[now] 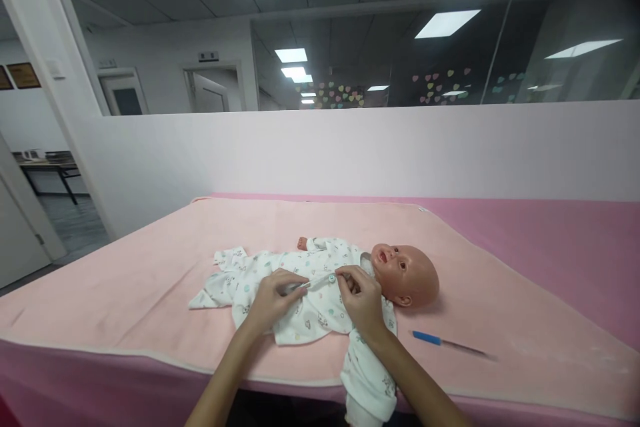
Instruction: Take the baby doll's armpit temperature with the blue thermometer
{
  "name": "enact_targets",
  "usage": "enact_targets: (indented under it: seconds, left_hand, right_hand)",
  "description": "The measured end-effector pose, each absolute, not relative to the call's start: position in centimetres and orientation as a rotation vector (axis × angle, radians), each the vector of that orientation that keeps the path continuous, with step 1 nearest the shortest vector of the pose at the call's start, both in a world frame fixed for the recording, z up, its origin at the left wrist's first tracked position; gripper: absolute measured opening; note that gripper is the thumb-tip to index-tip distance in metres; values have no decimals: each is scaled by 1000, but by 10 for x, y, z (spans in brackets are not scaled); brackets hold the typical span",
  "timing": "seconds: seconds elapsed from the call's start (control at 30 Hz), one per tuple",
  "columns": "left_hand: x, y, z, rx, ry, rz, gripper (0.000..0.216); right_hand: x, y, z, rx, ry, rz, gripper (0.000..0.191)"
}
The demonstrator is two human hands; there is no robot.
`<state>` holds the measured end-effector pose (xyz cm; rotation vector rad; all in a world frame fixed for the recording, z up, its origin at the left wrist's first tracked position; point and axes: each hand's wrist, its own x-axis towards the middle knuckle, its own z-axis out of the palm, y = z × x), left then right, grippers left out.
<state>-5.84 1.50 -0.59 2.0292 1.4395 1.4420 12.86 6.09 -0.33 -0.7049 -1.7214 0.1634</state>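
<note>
A baby doll (409,273) lies on its back with its head to the right, dressed in a white patterned romper (315,320). My left hand (277,297) pinches the romper's front edge at the belly between thumb and fingers. Closer to the doll's neck, my right hand (361,297) is closed on the same edge, which runs as a lifted strip between both hands. A small round greenish mark, maybe a snap or print, shows beside the right fingertips. One sleeve (367,373) hangs toward the front edge under my right forearm.
A pink blanket (150,280) covers the table beneath the doll. Right of the doll lies a slim tool with a blue end (427,337) and a thin dark shaft. Behind the table stands a low white wall (350,153) with glass above it.
</note>
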Motion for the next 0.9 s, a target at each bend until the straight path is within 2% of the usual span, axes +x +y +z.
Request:
enact_targets:
  seconds: [0.17, 0.3, 0.53, 0.7, 0.9]
  left_hand:
    - [-58, 15, -13, 2040, 1506, 1523, 21]
    - [-54, 17, -19, 1943, 1492, 1671, 30]
    - [-49, 16, -23, 1836, 1581, 1811, 27]
    - [-48, 15, -21, 1841, 1596, 1873, 25]
    - [-47, 11, -22, 2000, 1554, 1890, 22]
  right_hand:
    - [114, 56, 1, -583, -1903, -103, 24]
    - [92, 50, -1, -473, -2236, -317, 19]
    - [89, 50, -9, -762, -2212, -581, 15]
    - [95, 46, -7, -679, -2231, -510, 18]
    - [100, 48, -7, -369, -2138, -138, 25]
